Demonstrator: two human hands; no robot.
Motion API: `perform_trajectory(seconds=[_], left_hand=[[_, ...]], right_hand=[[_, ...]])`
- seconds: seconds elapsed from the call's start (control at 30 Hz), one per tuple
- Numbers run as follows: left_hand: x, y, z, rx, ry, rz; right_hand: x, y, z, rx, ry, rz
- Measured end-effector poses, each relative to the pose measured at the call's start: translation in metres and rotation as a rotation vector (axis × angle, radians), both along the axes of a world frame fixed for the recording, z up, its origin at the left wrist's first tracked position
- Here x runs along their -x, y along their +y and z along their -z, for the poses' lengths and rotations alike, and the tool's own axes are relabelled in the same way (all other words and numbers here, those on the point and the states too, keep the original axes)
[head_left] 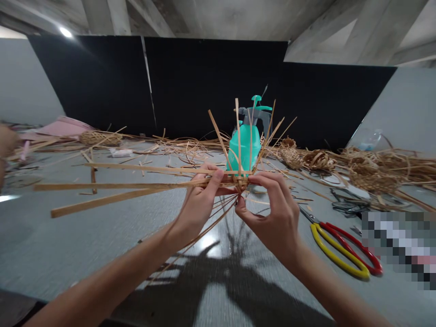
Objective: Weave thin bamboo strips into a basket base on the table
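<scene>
A small woven piece of bamboo strips (pixel 240 180) is held up above the grey table (pixel 102 240). My left hand (pixel 200 200) is closed on it from the left, fingers wrapped over the long flat strips (pixel 112 185) that stick out leftward. My right hand (pixel 275 213) pinches the woven knot from the right with thumb and fingers. Thin strips stand up from the knot and others hang down below it.
A teal spray bottle (pixel 245 141) stands behind the hands. Scissors with red and yellow handles (pixel 340 247) lie at the right. Loose strips and small woven baskets (pixel 293 156) litter the table's far side. Another person's hand (pixel 7 143) shows at the left edge.
</scene>
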State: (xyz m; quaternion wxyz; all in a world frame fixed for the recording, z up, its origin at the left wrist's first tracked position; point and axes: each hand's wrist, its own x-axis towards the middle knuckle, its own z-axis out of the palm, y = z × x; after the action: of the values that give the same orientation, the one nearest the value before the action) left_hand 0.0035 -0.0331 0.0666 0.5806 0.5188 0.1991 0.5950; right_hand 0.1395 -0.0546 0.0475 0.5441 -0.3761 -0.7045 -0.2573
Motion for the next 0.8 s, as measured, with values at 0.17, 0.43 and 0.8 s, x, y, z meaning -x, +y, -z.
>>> perform_trajectory(seconds=[0.17,0.43,0.8], left_hand=[[-0.001,0.002,0.0,0.019,-0.009,-0.028],[0.016,0.024,-0.006,-0.127,0.212,-0.002],[0.01,0.039,0.047,-0.108,0.408,0.264]], right_hand=[[0.0,0.0,0.003,0.013,0.007,-0.012],[-0.019,0.002,0.002,0.07,-0.083,0.061],[-0.046,0.014,0.01,0.314,-0.574,0.272]])
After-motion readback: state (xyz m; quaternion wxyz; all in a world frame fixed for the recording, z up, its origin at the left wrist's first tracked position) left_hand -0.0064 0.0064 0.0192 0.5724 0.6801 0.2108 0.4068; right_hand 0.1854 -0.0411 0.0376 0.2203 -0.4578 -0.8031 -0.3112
